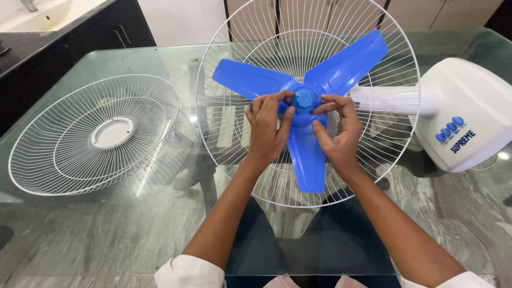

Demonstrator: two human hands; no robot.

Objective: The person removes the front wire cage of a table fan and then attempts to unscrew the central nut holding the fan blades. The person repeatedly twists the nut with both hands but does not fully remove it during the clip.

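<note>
Glass table (133, 234), head view looking down. Blue three-blade fan blade (325, 74) seated inside round white rear wire guard (224, 133), at middle of the table toward far edge, guard tilted up facing the person. Blue round hub cap (305, 99) at blade centre, directly between both hands. Left hand (266, 128) coming in from left side of cap, fingers curled, fingertips pinching cap rim and hub. Right hand (338, 128) from right side, thumb and forefinger closed on cap edge, other fingers resting against lower blade. Both hands grasping, neither released; equally close to cap, touching it from opposite sides. Cap axis pointing out of guard toward the person, so hands sit around it, not along it. One blade pointing down toward near edge between the wrists, other two up-left and up-right. White fan base with blue buttons (464, 117) at right edge of the table, white neck running from it behind guard to hub. Separate white front wire guard (96, 133) lying flat near left edge, well apart from hands. Dark counter with sink at far left corner, off the table.
</note>
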